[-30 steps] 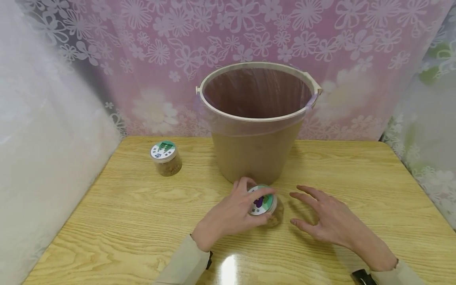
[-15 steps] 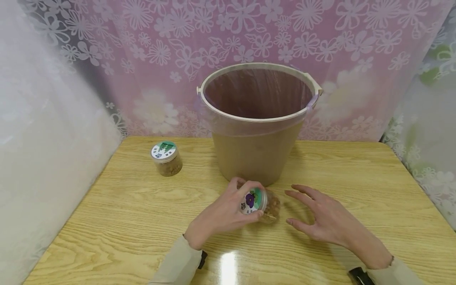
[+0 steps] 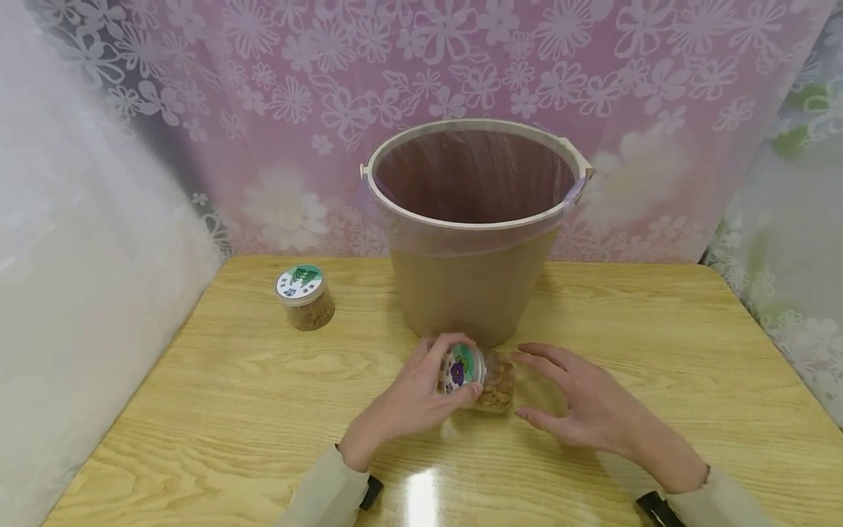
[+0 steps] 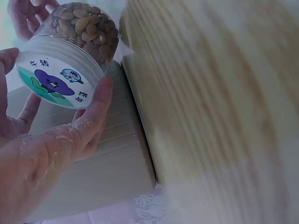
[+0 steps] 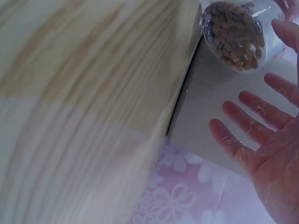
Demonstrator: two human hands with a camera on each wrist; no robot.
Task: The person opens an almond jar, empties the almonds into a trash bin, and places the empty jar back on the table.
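A clear, round plastic jar of brown nuts, closed by a white lid with a purple and green picture [image 3: 497, 384], lies tipped over near the middle of the worktop [image 3: 230, 410], its lid facing the person's left and its base the right; I cannot tell whether it touches the wood. The left hand [image 3: 415, 391] has its fingers clamped round the lid end, thumb on the near side and the others on the far side, so part of the lid is hidden. The right hand [image 3: 593, 402] has its fingers spread apart and bent toward the jar's base, the tips so near that contact cannot be made out from the head view. Just behind the jar and the left hand stands a large tan plastic bucket with a pale rim and a thin translucent liner [image 3: 467, 285], blocking the way straight to the back edge. Off to the left, well apart from the hands, a second clear round jar with a white and green leaf-patterned lid [image 3: 305, 296] stands upright with brown contents. Behind everything hangs a pink sheet with white flowers [image 3: 290, 146], and a whitish sheet [image 3: 85, 241] closes in the left side
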